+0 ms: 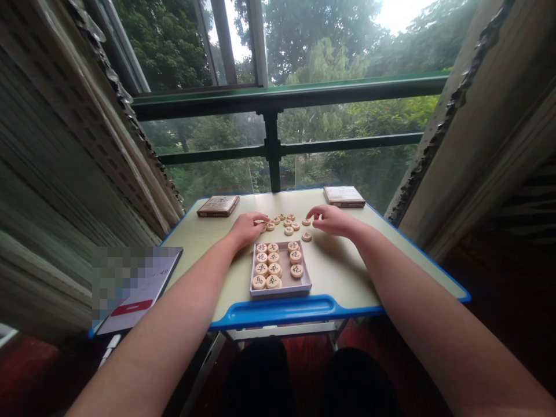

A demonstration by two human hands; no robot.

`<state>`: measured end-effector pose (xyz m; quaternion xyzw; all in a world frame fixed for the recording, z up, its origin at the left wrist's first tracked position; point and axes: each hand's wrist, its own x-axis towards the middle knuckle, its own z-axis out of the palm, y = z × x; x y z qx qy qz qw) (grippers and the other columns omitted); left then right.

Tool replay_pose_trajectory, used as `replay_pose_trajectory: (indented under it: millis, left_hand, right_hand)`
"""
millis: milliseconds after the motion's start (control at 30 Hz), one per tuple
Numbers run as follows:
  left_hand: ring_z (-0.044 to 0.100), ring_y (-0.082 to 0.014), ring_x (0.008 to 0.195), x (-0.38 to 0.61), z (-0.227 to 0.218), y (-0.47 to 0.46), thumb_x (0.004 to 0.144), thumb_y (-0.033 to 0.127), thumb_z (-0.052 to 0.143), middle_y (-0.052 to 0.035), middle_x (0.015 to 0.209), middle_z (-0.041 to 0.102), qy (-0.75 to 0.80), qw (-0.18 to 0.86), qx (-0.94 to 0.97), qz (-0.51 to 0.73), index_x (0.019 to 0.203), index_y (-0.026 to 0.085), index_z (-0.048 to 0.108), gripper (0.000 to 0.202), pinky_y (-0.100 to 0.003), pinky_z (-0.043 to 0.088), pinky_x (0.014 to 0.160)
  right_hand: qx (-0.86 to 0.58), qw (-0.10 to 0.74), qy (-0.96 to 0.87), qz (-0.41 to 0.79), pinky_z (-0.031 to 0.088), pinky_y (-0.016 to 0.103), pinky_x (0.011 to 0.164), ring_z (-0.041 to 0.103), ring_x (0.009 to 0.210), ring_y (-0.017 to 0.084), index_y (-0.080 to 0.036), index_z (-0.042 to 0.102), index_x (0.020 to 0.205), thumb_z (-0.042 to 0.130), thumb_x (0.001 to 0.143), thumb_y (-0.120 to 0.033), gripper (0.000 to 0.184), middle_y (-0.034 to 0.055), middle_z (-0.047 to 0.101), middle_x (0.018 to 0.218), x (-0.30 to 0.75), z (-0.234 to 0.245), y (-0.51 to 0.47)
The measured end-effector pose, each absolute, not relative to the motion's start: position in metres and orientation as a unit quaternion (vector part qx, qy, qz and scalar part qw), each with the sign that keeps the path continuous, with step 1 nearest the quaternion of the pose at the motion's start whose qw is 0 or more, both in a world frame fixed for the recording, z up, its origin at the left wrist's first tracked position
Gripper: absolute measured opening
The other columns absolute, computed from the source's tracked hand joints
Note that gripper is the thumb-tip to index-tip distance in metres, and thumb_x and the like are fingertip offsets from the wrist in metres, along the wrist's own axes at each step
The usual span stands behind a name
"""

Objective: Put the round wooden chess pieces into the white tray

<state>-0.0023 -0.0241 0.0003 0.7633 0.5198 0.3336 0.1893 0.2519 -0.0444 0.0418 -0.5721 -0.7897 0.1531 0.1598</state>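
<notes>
Round wooden Chinese chess pieces (pixel 289 230) with dark characters lie loosely grouped on the pale table. At the group's left edge is my left hand (pixel 248 227), open, its fingers stretched over a partly hidden piece (pixel 263 229) and close to another piece (pixel 270 226). My right hand (pixel 330 220) comes in from the other side with fingers and thumb apart; its index fingertip is at a piece (pixel 306 222). Nearer to me, a shallow open box (pixel 281 290) holds pieces, stacked in two columns on its left and one on its right. Whether either fingertip presses on a piece cannot be told.
Two flat boxes, one at the back left (pixel 218 206) and one at the back right (pixel 344 196), sit on the table (pixel 356 266). A tablet-like device (pixel 143 301), partly blurred, is at the left edge with a cable (pixel 110 349). Curtains and a railed window surround the table.
</notes>
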Motion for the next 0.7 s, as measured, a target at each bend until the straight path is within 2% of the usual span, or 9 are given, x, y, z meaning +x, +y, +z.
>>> replay_pose_trajectory:
  millis: [100, 200, 433, 567, 700]
  left_hand:
    - [0.059, -0.0182, 0.097, -0.002, 0.001, -0.025, 0.07, 0.02, 0.052, -0.006, 0.105, 0.066, 0.522, 0.186, 0.767, 0.324, 0.089, 0.017, 0.068, 0.025, -0.028, 0.046, 0.088]
    - [0.059, -0.0177, 0.098, -0.002, 0.002, -0.027, 0.071, 0.02, 0.051, -0.0058, 0.107, 0.065, 0.52, 0.196, 0.764, 0.327, 0.09, 0.017, 0.068, 0.026, -0.028, 0.046, 0.087]
    - [0.059, -0.0192, 0.097, -0.003, 0.0, -0.024, 0.072, 0.02, 0.05, -0.0076, 0.107, 0.065, 0.514, 0.187, 0.771, 0.325, 0.092, 0.015, 0.068, 0.027, -0.028, 0.046, 0.087]
    - [0.061, -0.0187, 0.09, -0.003, 0.003, -0.026, 0.073, 0.02, 0.05, -0.0053, 0.1, 0.067, 0.524, 0.176, 0.779, 0.295, 0.095, 0.017, 0.068, 0.028, -0.029, 0.046, 0.087]
    - [0.06, -0.0192, 0.094, -0.002, 0.005, -0.029, 0.073, 0.021, 0.051, -0.0047, 0.102, 0.067, 0.523, 0.172, 0.78, 0.296, 0.092, 0.017, 0.068, 0.026, -0.028, 0.044, 0.088]
  right_hand:
    - [-0.557, 0.214, -0.799, 0.073, 0.041, 0.027, 0.083, 0.055, 0.091, 0.018, -0.019, 0.064, 0.104, 0.052, 0.076, -0.019, 0.03, 0.0079, 0.059, 0.108, 0.252, 0.031, -0.035]
    - [-0.516, 0.202, -0.829, 0.069, 0.038, 0.029, 0.09, 0.054, 0.096, 0.018, -0.019, 0.066, 0.1, 0.054, 0.077, -0.022, 0.026, 0.0068, 0.061, 0.109, 0.25, 0.024, -0.031]
    - [-0.538, 0.164, -0.824, 0.072, 0.043, 0.025, 0.077, 0.058, 0.082, 0.017, -0.019, 0.068, 0.089, 0.056, 0.075, -0.025, 0.019, 0.0041, 0.067, 0.093, 0.25, 0.025, -0.031]
    - [-0.548, 0.164, -0.817, 0.068, 0.043, 0.024, 0.075, 0.058, 0.08, 0.016, -0.019, 0.067, 0.087, 0.056, 0.074, -0.024, 0.017, 0.0032, 0.067, 0.09, 0.25, 0.023, -0.03]
    - [-0.545, 0.165, -0.819, 0.069, 0.043, 0.024, 0.071, 0.058, 0.078, 0.015, -0.018, 0.066, 0.089, 0.056, 0.075, -0.024, 0.019, 0.004, 0.067, 0.092, 0.247, 0.025, -0.033]
